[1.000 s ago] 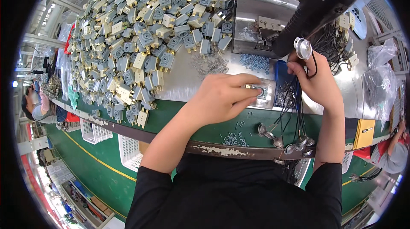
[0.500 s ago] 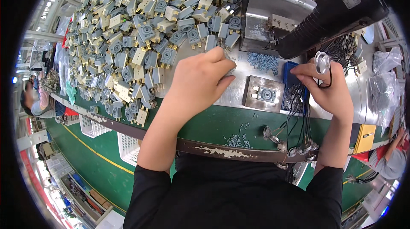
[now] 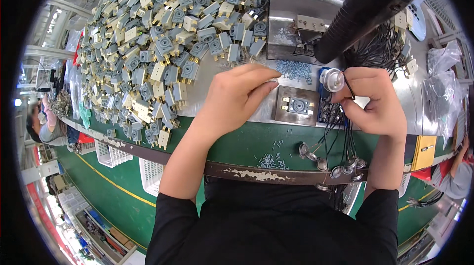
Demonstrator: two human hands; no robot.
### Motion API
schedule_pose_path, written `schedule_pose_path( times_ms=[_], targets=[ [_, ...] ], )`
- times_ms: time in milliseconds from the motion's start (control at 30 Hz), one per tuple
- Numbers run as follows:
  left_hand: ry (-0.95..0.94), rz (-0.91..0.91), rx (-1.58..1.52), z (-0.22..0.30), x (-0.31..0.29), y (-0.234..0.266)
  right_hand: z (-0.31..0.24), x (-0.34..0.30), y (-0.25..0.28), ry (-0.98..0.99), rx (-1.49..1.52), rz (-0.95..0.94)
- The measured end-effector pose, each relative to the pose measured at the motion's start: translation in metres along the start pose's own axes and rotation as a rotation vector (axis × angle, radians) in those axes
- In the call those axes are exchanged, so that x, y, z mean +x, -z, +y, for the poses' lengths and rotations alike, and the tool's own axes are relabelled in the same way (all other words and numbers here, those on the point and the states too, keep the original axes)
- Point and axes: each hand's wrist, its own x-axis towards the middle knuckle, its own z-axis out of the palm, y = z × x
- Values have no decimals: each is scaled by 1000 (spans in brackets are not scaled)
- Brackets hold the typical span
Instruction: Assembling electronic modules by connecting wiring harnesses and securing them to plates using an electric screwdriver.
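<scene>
My left hand is held in a pinch above the metal worktop, beside a pile of small blue-grey screws. A tiny pale bit shows at its fingertips, too small to name. Close to it, a metal fixture block carries a grey square switch-like part with brass terminals. My right hand is closed on a black-wired round metal disc, its wire looped by the fingers. These fingers are over a narrow blue tray of small metal pieces, partly hidden by hand and disc.
A large heap of grey and cream switch-like parts covers the left. A black cylindrical tool leans in at upper right. Wired metal discs hang at the front edge, near loose screws. Plastic bags lie far right.
The round metal disc in my right hand has swung down and left, over the blue tray. My left hand has shifted slightly, its fingertips now near the screw pile's lower left.
</scene>
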Motion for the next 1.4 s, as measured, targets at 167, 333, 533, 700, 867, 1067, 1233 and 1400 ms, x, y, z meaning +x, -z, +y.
schedule_pose_path(
  times_ms=[167, 333, 533, 700, 867, 1067, 1233, 1400],
  targets=[
    [257, 7, -720, 27, 6, -6, 7, 3, 9, -104, 405, -164],
    [128, -91, -551, 25, 6, -23, 11, -2, 6, -86, 333, -177],
    [148, -96, -551, 22, 4, -41, 15, -6, 2, -202, 574, 50],
    [201, -140, -532, 19, 6, -41, 17, -6, -1, -177, 654, 81],
    [251, -195, -488, 18, 8, -36, 22, -5, 0, -120, 587, -20],
    [215, -159, -595, 18, 5, -35, 14, 3, -9, -300, 608, -118],
    [134, 80, -483, 25, 2, -35, 16, 5, -19, -260, 490, -127],
    [-80, 125, -386, 18, 12, -37, 10, 5, -20, -319, 490, -92]
  ],
)
